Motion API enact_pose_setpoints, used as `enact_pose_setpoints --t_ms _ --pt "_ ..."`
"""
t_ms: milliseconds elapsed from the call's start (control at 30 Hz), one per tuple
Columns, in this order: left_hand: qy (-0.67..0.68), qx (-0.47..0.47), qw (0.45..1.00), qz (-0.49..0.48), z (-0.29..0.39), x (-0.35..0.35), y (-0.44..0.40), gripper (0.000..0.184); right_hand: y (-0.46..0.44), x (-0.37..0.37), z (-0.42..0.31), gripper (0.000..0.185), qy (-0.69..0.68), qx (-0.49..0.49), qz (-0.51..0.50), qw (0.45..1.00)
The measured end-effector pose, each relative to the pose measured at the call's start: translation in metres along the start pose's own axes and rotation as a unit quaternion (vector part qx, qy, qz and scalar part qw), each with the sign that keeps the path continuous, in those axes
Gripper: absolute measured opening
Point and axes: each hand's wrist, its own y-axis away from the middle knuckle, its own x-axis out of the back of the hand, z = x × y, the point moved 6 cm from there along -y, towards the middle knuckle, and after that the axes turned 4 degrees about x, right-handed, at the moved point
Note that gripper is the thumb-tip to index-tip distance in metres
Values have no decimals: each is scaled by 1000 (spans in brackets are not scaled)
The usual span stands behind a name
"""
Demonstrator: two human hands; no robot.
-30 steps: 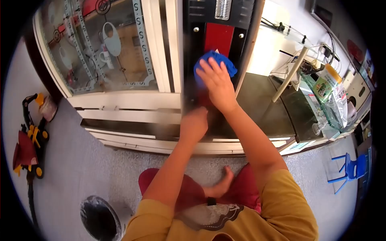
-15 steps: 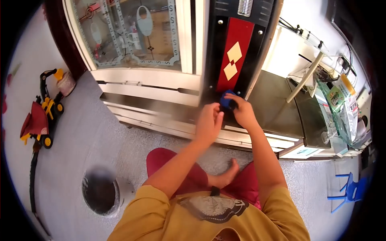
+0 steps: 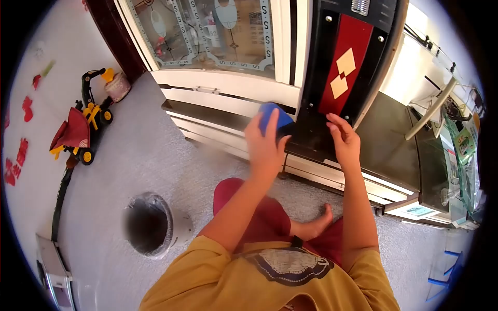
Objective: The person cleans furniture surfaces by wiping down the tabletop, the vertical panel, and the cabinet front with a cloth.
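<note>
The person's hands are apart. The left hand point(image 3: 263, 142), a little blurred, is closed on a blue cloth point(image 3: 275, 115), thumb on one side and fingers on the other. The right hand point(image 3: 346, 142) seems to hold nothing; its fingers are loosely bent, near the foot of the panel point(image 3: 354, 39) with the red strip and two pale diamonds. The cloth is in front of the drawers point(image 3: 238, 93), left of that foot; whether it touches the worktop point(image 3: 386, 129) cannot be told. A dark patch under it may be its own underside or a shadow.

The step in hand looks like one-handed handling of the cloth. Done well, it calls for the wad gathered into the palm, no loose corner hanging, and the thumb pressing evenly against the fingers. A trailing fold could snag on a screw point(image 3: 328, 19) of the panel. The right hand is well placed to steady or refold the cloth, provided the fingertips stay clear of the worktop's edge.
</note>
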Motion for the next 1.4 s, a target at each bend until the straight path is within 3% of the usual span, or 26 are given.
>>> enact_pose_setpoints --t_ms 67,100,133,267,433,600,700,833,900,1067,1267,1400 --pt "-44 -23 999 -14 -11 -14 -2 74 5 5 23 31 -30 -49 25 998" --pt "-64 -34 997 -22 -15 -21 -4 70 9 3 17 29 60 -46 4 997" --pt "-77 -33 996 9 -20 -24 -9 53 11 -2 9 28 51 -41 -16 998" --pt "-67 34 996 39 -41 -35 -24 37 13 -3 2 22 74 -60 -43 995" --pt "-37 55 995 77 -70 -19 -35 32 11 -4 3 21 70 -49 -39 996" --pt "20 175 978 113 -118 11 -61 25 7 -7 4 21 81 -61 -29 994" --pt "-2 149 982 117 -114 10 -58 26 6 -8 2 21 100 -71 -22 992" --pt "-7 134 990 49 -82 -12 -37 34 7 -10 1 21 105 -69 -20 992" --pt "-46 27 997 53 -41 -33 -15 40 8 -10 0 21 107 -63 -20 992" --pt "-76 -66 993 -55 28 -53 5 46 12 -6 -3 21 113 -46 -16 992" --pt "-63 -109 991 -40 0 -38 0 39 13 -3 0 21 108 -50 -16 993" --pt "-116 -58 991 -24 -41 -11 -16 32 14 -3 0 21 110 -52 -18 992"
